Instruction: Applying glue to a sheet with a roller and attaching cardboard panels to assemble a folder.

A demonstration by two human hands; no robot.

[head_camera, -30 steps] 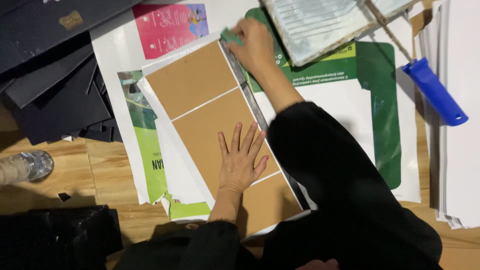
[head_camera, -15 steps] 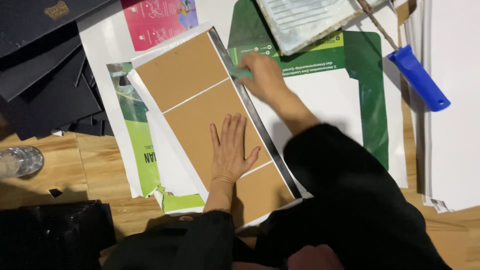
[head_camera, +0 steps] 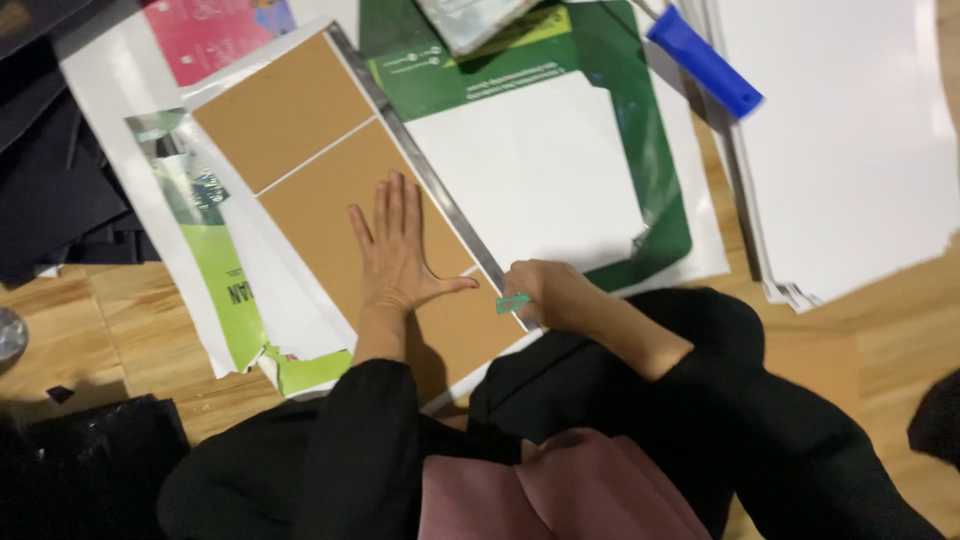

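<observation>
A brown cardboard sheet (head_camera: 330, 190) lies on the wooden floor (head_camera: 870, 350), angled from far left to near right, with a scored or cut line crossing it near its far end. Along its right edge runs a metal ruler (head_camera: 420, 170). The left hand (head_camera: 395, 255) presses flat on the cardboard, fingers spread apart and thumb stretched toward the ruler, holding nothing. The right hand (head_camera: 545, 295) sits at the near end of the ruler, its fingers closed around a small green cutter (head_camera: 513, 303) whose tip rests at the ruler's edge, close to the near corner of the cardboard.

As a judgement, the step in hand looks like a cut along the ruler, with the blade now at the near end of the edge. Any further stroke would call for steady downward pressure from the flat hand so that ruler and cardboard do not slip, and for the blade to stay tight against the metal edge.

Under the cardboard lie white sheets and a torn green-and-white printed wrapper (head_camera: 225, 290) to the left. To the right sits a green cutting mat (head_camera: 660, 190) with a white sheet (head_camera: 530, 170) on it. Farther right is a stack of white boards (head_camera: 850, 140), and a blue-handled tool (head_camera: 705, 62) lies at its far left edge. Black sheets (head_camera: 60, 180) are piled at the far left.
</observation>
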